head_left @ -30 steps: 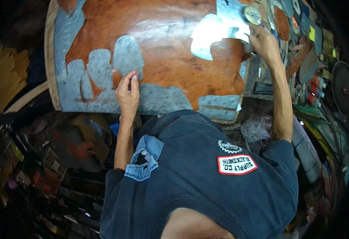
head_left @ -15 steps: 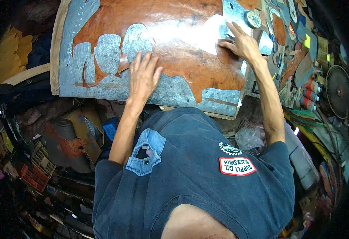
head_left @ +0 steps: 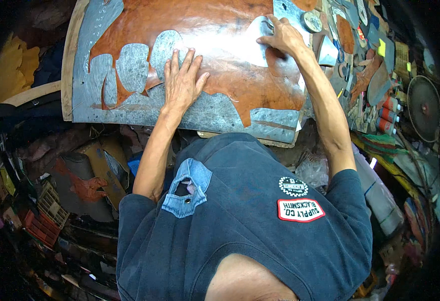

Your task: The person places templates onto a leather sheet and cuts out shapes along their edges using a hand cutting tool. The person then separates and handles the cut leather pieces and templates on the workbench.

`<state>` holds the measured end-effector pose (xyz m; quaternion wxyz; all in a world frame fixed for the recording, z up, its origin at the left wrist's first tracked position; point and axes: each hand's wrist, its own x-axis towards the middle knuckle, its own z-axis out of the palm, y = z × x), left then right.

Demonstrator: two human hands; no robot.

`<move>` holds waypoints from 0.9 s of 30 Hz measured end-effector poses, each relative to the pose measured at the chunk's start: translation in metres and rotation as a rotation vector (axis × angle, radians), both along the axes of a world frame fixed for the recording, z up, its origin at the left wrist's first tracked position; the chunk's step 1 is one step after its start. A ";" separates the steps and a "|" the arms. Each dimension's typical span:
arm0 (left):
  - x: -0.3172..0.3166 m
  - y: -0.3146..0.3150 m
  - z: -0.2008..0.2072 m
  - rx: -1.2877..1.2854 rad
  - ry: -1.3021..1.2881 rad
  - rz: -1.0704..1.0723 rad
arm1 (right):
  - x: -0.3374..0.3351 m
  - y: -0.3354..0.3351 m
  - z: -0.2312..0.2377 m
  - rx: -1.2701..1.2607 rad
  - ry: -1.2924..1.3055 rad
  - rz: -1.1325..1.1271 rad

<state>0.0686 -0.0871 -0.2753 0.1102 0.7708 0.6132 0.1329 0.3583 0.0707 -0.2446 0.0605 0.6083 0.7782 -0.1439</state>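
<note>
A glossy brown sheet that looks like leather (head_left: pixel 220 75) lies over a grey marked board (head_left: pixel 215 108), which shows through several rounded gaps (head_left: pixel 132 67). My left hand (head_left: pixel 181 83) rests on the sheet's near part, fingers spread, beside one of these gaps. At the right part of the sheet my right hand (head_left: pixel 282 39) is bent, thumb and fingers curled around something small and dark that I cannot make out. Beneath it a bright, rounded pale area (head_left: pixel 255 52) shines; glare hides whether it is a gap or a separate piece. A darker rounded brown shape (head_left: pixel 282 65) adjoins it.
A round tin (head_left: pixel 312 22) stands right of the sheet, near scissors and many leather scraps (head_left: pixel 366 83). Red containers (head_left: pixel 388 113) and a round fan-like grille (head_left: pixel 423 109) are farther right. Crates (head_left: pixel 42 227) and a rolled grey sheet (head_left: pixel 82 183) lie at the lower left.
My right hand has moved a little left and farther away over the pale area, its fingers more curled. My left hand has shifted slightly, its fingers still spread on the sheet.
</note>
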 end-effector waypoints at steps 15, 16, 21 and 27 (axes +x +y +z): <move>-0.018 0.006 0.008 -0.015 -0.013 -0.067 | -0.037 0.007 -0.009 -0.033 -0.049 -0.139; -0.020 0.004 0.008 -0.008 -0.025 -0.081 | -0.044 0.000 -0.006 -0.007 -0.019 -0.127; -0.033 -0.012 0.013 -0.047 -0.068 -0.148 | -0.074 0.005 -0.004 -0.126 -0.046 -0.154; -0.058 -0.041 0.014 -0.127 -0.277 -0.274 | -0.108 -0.017 -0.004 -0.047 0.025 -0.171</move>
